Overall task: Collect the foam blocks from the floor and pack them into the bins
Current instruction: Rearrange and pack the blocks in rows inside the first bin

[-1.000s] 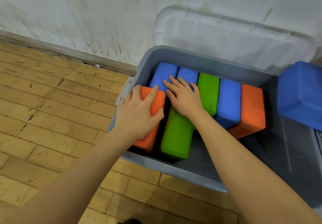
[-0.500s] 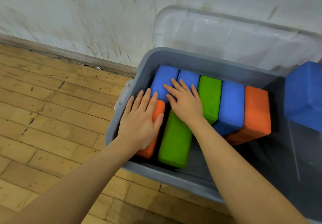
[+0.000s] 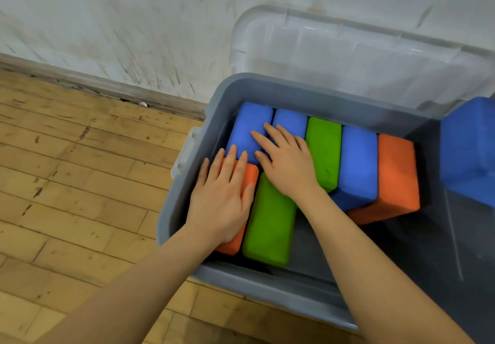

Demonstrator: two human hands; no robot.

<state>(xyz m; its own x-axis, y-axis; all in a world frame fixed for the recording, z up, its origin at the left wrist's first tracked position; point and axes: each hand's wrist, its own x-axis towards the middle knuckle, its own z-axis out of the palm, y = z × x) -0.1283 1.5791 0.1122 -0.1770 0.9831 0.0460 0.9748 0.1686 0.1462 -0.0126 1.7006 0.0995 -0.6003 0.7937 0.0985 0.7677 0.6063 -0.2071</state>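
A grey bin (image 3: pixel 171 209) on the wooden floor holds several foam blocks. My left hand (image 3: pixel 222 199) lies flat with straight fingers on an orange block (image 3: pixel 250 176) at the bin's left side. Beside it lies a green block (image 3: pixel 270 226). My right hand (image 3: pixel 286 164) rests flat across that green block's far end and two blue blocks (image 3: pixel 249 126) at the back left. Further right stand a green block (image 3: pixel 325 148), a blue block (image 3: pixel 357 161) and an orange block (image 3: pixel 397 172).
A clear lid (image 3: pixel 348 54) leans against the scuffed white wall behind the bin. A large blue block (image 3: pixel 468 151) sits at the bin's right edge. Wooden floor (image 3: pixel 80 183) spreads to the left, with a baseboard (image 3: pixel 107 89) along the wall.
My left hand went from gripping the orange block's end with thumb round it to lying flat on top. The orange block has sunk lower. My right hand has barely moved.
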